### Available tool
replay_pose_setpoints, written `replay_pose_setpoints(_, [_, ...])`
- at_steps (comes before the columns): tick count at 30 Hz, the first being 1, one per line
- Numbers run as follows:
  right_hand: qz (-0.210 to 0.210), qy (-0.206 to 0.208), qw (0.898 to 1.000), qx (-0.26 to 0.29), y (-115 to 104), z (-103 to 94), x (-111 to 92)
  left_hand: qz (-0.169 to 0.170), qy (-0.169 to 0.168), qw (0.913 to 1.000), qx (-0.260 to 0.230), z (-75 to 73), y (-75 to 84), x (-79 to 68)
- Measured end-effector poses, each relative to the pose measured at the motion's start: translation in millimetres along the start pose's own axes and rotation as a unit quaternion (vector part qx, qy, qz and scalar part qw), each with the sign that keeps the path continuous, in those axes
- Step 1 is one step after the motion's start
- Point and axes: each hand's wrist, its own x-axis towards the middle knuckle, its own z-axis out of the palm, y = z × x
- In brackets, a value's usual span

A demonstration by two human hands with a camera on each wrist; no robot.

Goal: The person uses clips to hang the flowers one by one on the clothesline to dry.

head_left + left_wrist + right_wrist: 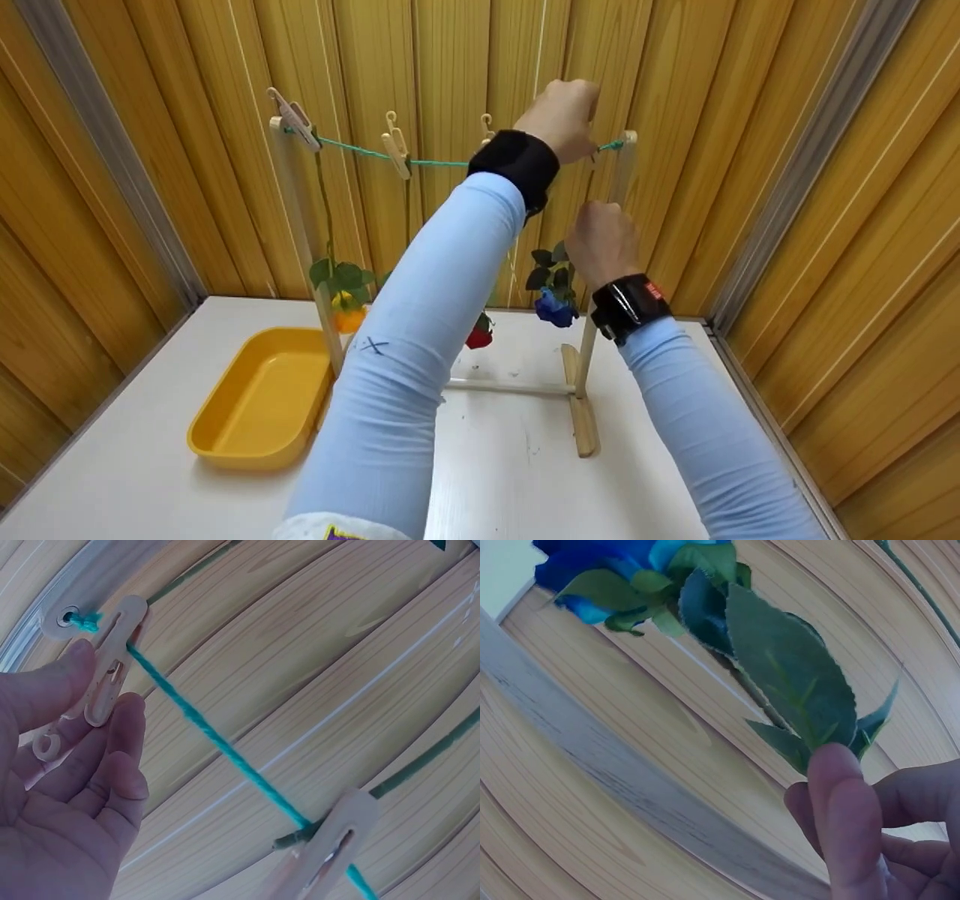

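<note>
My left hand (562, 120) is up at the right end of a green cord (439, 163). Its thumb and fingers pinch a pale clothespin (120, 652), which sits on the cord near the knotted end, with a green stem running out from its tip. Lower down, my right hand (606, 241) holds the stem of a blue rose (556, 308) between thumb and fingers, close to the leaves (791, 664). The bloom hangs head down in the head view. Another clothespin (341, 840) grips a stem on the cord beside the left hand.
A wooden stand (589, 360) carries the cord. More clothespins (397, 150) hang a yellow rose (349, 313) and a red rose (478, 335) upside down. A yellow basin (259, 405) stands left on the white table (525, 480). Wood-panelled walls (450, 60) close in behind and beside.
</note>
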Motion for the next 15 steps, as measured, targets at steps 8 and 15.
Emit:
replay_pose_setpoints(8, [-0.018,0.01,1.0,-0.017,-1.1,-1.8,-5.7,-0.001,-0.003,0.9995,-0.031,-1.6,-5.6,-5.9])
replay_pose_setpoints(15, [-0.019,0.009,0.999,-0.027,0.9,-17.4,-13.2,0.01,0.008,0.9998,-0.014,-8.7,-12.8,-19.0])
